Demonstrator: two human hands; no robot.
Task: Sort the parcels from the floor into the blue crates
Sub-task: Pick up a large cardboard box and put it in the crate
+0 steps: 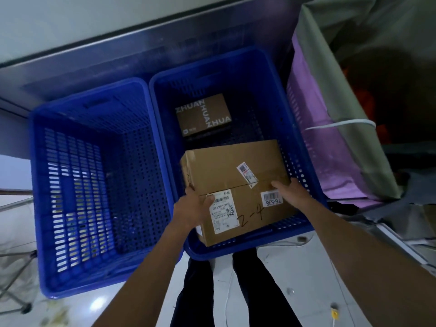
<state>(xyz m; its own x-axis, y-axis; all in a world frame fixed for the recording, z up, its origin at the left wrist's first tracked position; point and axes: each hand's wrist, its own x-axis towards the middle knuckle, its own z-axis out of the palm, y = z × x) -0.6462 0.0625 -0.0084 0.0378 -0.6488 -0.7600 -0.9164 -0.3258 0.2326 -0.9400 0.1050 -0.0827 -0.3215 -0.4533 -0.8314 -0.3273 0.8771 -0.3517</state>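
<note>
Two blue crates stand side by side on the floor: the left crate holds nothing I can see, the right crate holds a small brown box printed ZHUAN at its far end. A large cardboard parcel with shipping labels and "2-4" written on it hangs over the near part of the right crate. My left hand grips its left near edge, thumb on top. My right hand holds its right near edge, thumb on top of the box.
A purple and grey fabric bag stands right of the crates. A metal ledge runs behind them. My legs stand on the white floor with a white cable; a metal frame sits at left.
</note>
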